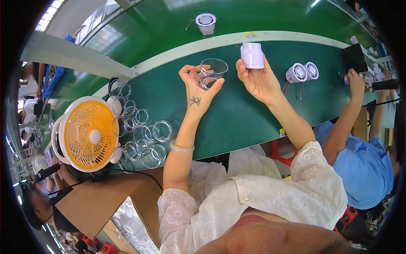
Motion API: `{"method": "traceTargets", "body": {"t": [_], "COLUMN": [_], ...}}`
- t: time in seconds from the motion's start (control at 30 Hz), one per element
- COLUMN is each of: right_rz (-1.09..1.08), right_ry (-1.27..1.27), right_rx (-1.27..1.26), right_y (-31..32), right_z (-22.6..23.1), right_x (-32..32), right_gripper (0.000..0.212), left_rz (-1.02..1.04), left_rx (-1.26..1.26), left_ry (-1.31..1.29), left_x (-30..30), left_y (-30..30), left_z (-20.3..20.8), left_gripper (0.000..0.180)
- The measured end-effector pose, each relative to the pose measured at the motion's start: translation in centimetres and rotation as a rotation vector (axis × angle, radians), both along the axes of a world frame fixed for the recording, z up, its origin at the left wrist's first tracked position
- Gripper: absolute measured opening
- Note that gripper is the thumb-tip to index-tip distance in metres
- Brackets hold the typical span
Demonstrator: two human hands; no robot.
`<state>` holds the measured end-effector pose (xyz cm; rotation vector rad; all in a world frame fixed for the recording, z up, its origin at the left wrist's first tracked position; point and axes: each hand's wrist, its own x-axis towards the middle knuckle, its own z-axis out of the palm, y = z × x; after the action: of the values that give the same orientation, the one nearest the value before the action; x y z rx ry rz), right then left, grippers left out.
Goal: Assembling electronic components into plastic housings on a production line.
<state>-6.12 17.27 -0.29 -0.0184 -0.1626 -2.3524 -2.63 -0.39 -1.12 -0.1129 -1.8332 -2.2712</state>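
Observation:
My left hand (201, 89) is closed around a clear, cup-like plastic cylinder (215, 67), fingers on its far side and thumb at its lower edge. Beside it, slightly to the right, my right hand (260, 80) grips a pale lilac stepped cylindrical housing (252, 56) from beneath. A short dark red wire shows at the housing's upper left. The two pieces are held up over the green tabletop, apart from each other. On the table to the right lie two similar white round units (297, 73) with red wires, side by side.
A white and orange fan (91, 134) stands at the left, beside many clear rings and cylinders (163, 131). Another white unit (206, 23) sits beyond the pale rail (190, 45). An open cardboard box (101, 201) is lower left. A co-worker in blue (359, 169) works at right.

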Motion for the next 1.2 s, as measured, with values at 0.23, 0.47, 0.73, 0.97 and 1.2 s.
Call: {"method": "traceTargets", "body": {"t": [0.23, 0.47, 0.73, 0.97, 1.2], "right_rz": [-0.273, -1.06, -1.174, -1.005, -1.107], "right_ry": [0.225, 1.518, 1.657, 1.783, 1.875], "right_rx": [0.53, 2.143, 2.448, 2.531, 2.374], "right_y": [0.9, -0.2, -1.4, -2.0, -2.0], "right_z": [0.9, 2.3, 1.9, 1.6, 2.0], "right_x": [-0.3, 0.2, -0.7, -0.2, 0.6], "right_gripper": [0.032, 0.006, 0.015, 0.036, 0.033], "left_rz": [-0.002, 0.156, 0.017, 0.07, 0.202], "left_rx": [-0.238, -0.739, -0.89, -0.788, -0.874], "left_ry": [0.058, 0.316, 0.431, 0.254, 0.226], "left_x": [0.7, 1.0, 1.7, 1.7, 1.3], "left_y": [0.2, 0.4, 1.5, 2.1, 1.1], "left_z": [0.5, 1.0, 1.4, 0.6, 0.2], "left_gripper": [0.038, 0.036, 0.051, 0.04, 0.046]}}
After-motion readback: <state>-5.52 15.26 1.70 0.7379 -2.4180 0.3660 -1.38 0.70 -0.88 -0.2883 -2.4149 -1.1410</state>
